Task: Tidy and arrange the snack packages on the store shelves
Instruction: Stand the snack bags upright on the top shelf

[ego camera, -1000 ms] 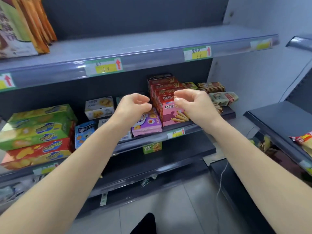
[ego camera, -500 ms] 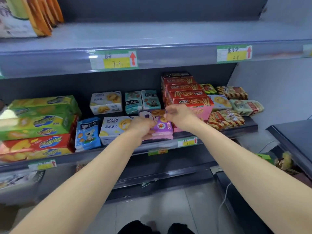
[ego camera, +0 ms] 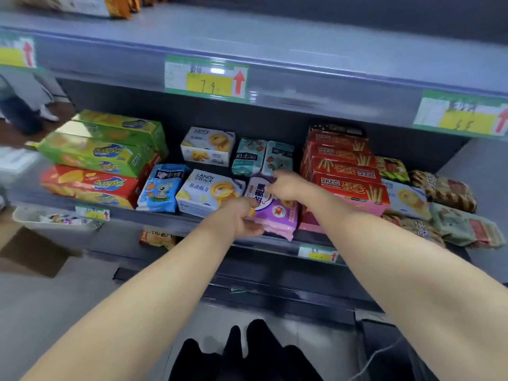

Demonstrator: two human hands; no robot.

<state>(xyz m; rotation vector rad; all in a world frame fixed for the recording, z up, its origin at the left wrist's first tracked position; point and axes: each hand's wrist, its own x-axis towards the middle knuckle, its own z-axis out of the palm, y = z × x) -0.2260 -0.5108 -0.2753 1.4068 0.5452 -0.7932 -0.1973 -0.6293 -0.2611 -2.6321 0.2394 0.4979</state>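
**A:** Which step is the person on?

**B:** Straightening a single item, it seems. The purple-and-pink soft plastic snack packet lies at the front edge of the grey metal middle shelf, and its near end seems to overhang the lip. It sits between a white cardboard biscuit box and a stack of red cardboard stick-biscuit boxes.

**A:** And the hands?

**B:** The left hand has its fingers curled round the packet's near left corner. The right hand pinches the far edge, fingers bunched on the wrapper (the tips are partly hidden behind the knuckles).

**A:** What does the next move call for?

**B:** Probably squaring the packet and sliding it back until it sits behind the front edge, in line with its neighbours. The wrapper looks soft and would likely crumple under a hard squeeze. The gap is narrow, too, so a careless push could nudge the red boxes.

**A:** And the surroundings?

**B:** A dark-backed store rack. The upper grey shelf carries yellow-and-green paper price tags with red arrows along its front edge. Toward the middle shelf's left edge lie long green cardboard boxes above a long red one. Toward its right edge there are loose crinkled packets. Below are pale grey floor tiles, with a brown cardboard carton at the left.
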